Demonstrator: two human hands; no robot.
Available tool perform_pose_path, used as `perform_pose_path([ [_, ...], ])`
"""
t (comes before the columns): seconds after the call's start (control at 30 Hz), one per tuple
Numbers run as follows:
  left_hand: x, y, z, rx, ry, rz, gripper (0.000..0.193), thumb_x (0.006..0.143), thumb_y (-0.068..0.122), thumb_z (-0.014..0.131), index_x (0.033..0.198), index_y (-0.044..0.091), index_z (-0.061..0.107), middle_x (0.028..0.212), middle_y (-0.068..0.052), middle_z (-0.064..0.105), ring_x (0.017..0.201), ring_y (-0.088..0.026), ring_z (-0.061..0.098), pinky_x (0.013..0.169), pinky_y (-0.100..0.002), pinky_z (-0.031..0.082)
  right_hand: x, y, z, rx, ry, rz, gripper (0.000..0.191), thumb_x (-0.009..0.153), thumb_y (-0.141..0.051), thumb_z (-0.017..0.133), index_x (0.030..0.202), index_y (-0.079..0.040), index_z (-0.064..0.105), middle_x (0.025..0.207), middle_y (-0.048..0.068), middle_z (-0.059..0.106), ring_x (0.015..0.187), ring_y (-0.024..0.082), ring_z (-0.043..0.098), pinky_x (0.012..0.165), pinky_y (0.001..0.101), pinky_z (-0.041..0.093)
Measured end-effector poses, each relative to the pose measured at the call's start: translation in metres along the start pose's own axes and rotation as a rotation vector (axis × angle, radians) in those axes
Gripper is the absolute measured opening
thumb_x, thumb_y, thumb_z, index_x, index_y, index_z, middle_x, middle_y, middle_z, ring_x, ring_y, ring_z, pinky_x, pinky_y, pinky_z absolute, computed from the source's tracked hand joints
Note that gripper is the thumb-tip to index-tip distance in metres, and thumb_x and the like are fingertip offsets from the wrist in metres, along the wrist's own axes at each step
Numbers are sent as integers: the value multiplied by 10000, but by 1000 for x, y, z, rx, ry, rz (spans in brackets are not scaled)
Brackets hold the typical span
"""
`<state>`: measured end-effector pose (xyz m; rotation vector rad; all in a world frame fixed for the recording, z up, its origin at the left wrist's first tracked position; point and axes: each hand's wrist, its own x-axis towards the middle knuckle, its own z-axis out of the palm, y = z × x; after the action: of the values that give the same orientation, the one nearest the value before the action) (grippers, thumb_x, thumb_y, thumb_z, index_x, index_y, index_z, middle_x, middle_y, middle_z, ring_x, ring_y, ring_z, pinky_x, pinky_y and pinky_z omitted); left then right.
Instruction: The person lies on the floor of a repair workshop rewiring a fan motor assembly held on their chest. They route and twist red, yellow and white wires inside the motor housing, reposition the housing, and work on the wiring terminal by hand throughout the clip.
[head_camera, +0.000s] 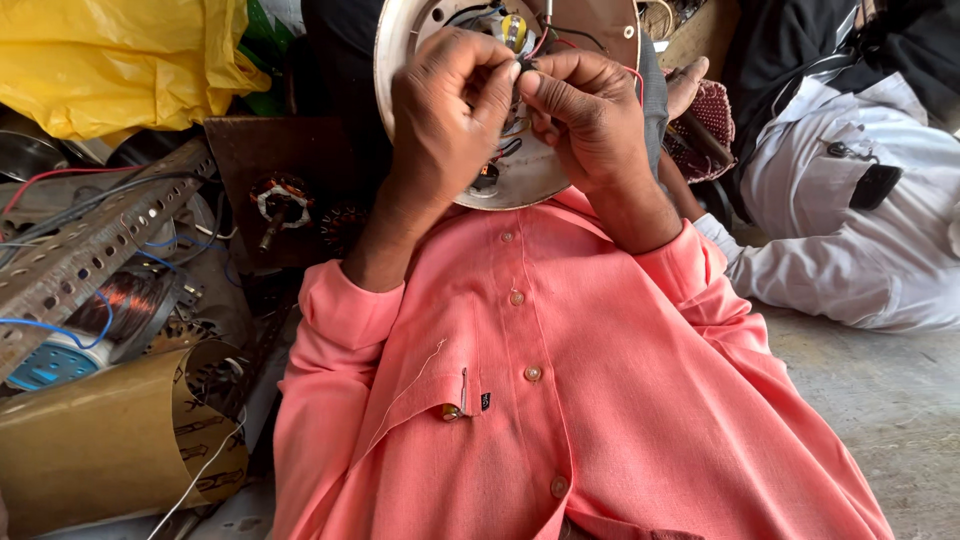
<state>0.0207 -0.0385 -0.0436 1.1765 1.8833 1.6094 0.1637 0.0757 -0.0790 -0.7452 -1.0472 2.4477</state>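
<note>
Salmon-sleeved hands pinch thin wire ends in front of a round metal motor plate (520, 175).
Left hand (445, 110) and right hand (590, 115) each grip narrowly on the dark wire tip (524, 64); a hard tug could snap it at the plate.

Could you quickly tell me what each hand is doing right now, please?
Left hand: closed, pinching the wire.
Right hand: closed, pinching the same wire.
</note>
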Motion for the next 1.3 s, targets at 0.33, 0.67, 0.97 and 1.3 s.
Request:
perform_pose_path([
  [0.33,-7,10,-2,388,44,405,235,1002,-3,721,1215,-20,622,1146,-170,636,1041,-341,674,900,-420,580,-28,-29,19,64,3,52,278,1010,-96,652,1258,28,676,1019,64,728,829,121,670,671,240,514],
  [0.67,4,3,2,85,9,141,56,1002,11,696,1020,18,644,947,-104,657,787,-216,704,675,-325,580,6,-4,1,6,-35,-27,122,1051,-119,710,1052,-1,681,822,64,673,660,122,599,608,244,467],
  [0.97,1,8,5,170,104,141,103,1049,-7,635,1138,-40,595,1076,-146,609,963,-264,666,839,-367,566,9,-4,2,17,-27,9,184,1054,-167,731,946,-55,633,821,21,632,671,98,575,566,234,421],
  [1.3,-6,10,5,557,30,468,281,1035,2,654,1307,-59,619,1240,-171,581,1131,-318,628,986,-408,563,6,-10,6,85,46,42,178,1048,-196,654,1011,-24,681,835,41,672,642,115,599,549,238,444],
])
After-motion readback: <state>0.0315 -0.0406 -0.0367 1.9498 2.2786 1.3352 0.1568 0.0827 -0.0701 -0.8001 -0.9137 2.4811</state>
